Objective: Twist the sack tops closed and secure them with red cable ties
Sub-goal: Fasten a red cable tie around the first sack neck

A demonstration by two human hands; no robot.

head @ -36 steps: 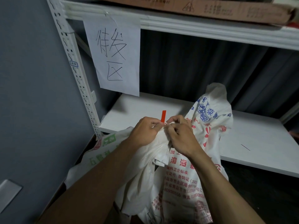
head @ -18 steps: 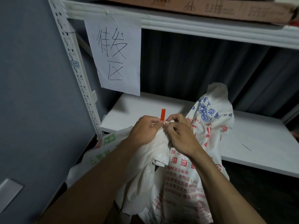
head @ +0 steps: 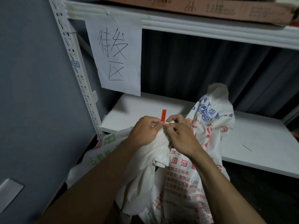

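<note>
L grip (head: 145,130): pinches red plastic cable tie (head: 163,115).
R grip (head: 181,136): clutches white printed woven sack (head: 178,175) top.
Behind: white shelf board (head: 142,107), paper sign (head: 116,54).

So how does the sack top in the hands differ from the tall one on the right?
The held sack top is bunched tight; the tall sack top stands loose and puffed. A red cable tie sticks up at the held one; none shows on the tall one. The left hand and right hand grip the held one; nothing touches the tall one. Both are white.
</note>
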